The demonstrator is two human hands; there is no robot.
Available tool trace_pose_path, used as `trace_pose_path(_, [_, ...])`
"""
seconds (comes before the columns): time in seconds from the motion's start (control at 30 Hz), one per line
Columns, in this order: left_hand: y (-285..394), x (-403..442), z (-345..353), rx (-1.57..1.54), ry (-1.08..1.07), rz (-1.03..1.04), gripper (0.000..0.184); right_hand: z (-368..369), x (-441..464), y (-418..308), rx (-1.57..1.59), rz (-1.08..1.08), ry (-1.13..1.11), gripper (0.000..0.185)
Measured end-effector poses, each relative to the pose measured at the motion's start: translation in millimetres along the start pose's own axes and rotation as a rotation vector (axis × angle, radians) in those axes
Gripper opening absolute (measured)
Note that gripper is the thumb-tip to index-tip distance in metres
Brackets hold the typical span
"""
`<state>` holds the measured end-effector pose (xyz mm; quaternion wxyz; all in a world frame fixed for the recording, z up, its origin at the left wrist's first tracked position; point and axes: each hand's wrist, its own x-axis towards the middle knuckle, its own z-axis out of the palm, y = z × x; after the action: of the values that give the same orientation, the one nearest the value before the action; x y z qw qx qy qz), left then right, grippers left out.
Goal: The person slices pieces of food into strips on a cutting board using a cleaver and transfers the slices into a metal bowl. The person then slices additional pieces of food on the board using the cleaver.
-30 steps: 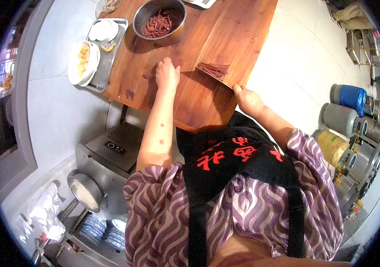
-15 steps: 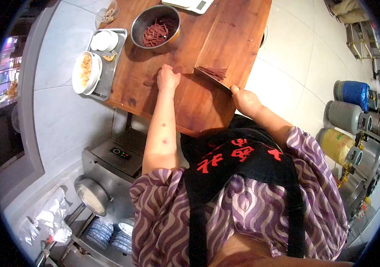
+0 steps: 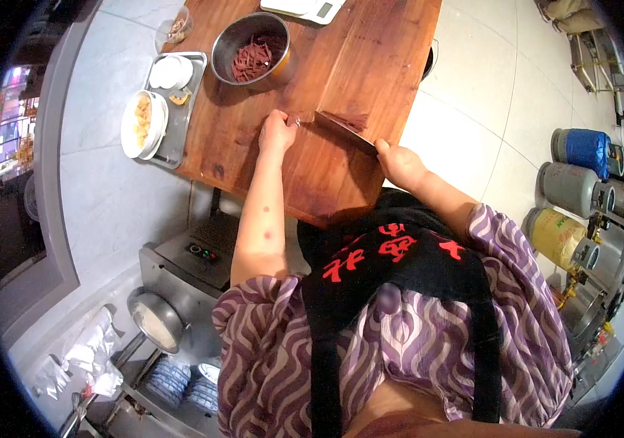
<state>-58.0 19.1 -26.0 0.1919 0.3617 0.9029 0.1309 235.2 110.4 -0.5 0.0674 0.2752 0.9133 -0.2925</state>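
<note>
My right hand (image 3: 402, 162) is closed round the handle end of a knife (image 3: 350, 133), whose blade stands on edge on the wooden table (image 3: 312, 182). Dark red strips (image 3: 352, 121) lie in a small pile against the blade's far side. To the left of the blade, my left hand (image 3: 278, 131) is over the table with its fingers closed together; a tiny light thing shows at the fingertips, too small to name. Beyond the left hand stands a metal pot (image 3: 217, 55) with many dark red strips (image 3: 252, 60) in it.
A metal tray (image 3: 172, 150) with white dishes and yellow food sits at the table's left edge, near a clear container (image 3: 178, 28). A white scale (image 3: 305, 9) is at the back. Gas cylinders (image 3: 580, 182) stand at the right, a steel pan (image 3: 159, 321) at lower left.
The view has shifted slightly. My left hand stays near the same spot, with a tiny light thing now showing at its fingertips. The blade has tilted a little, hiding more of the strips.
</note>
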Motion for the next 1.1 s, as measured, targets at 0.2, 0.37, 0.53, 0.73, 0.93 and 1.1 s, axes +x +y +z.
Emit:
trace_pose_path(0.2, [4.0,-55.8,28.7,-0.993,-0.25,-0.515,0.025,0.6,0.6,-0.2,0.022,-0.007,0.017,0.013])
trace_pose_path(0.37, [11.5,-113.5,36.5,-0.919,-0.218,-0.457,0.033,-2.4,3.1,-3.0,0.017,0.006,-0.017,0.013])
trace_pose_path(0.53, [6.0,-143.0,24.6,-0.257,0.189,0.18,0.026,-13.2,4.6,-8.4,-0.058,-0.036,-0.091,0.015])
trace_pose_path(0.73, [13.9,-150.3,32.8,-0.104,0.189,0.455,0.029,-19.5,3.7,-6.8,-0.152,-0.136,-0.127,0.015])
trace_pose_path(0.93, [8.6,-146.7,32.5,-0.063,0.224,0.525,0.03,-21.2,-1.4,-3.4,-0.144,-0.116,-0.169,0.019])
trace_pose_path(1.1, [16.0,-139.0,32.5,0.016,0.248,0.58,0.031,-27.3,3.6,-11.0,-0.223,-0.25,-0.105,0.018])
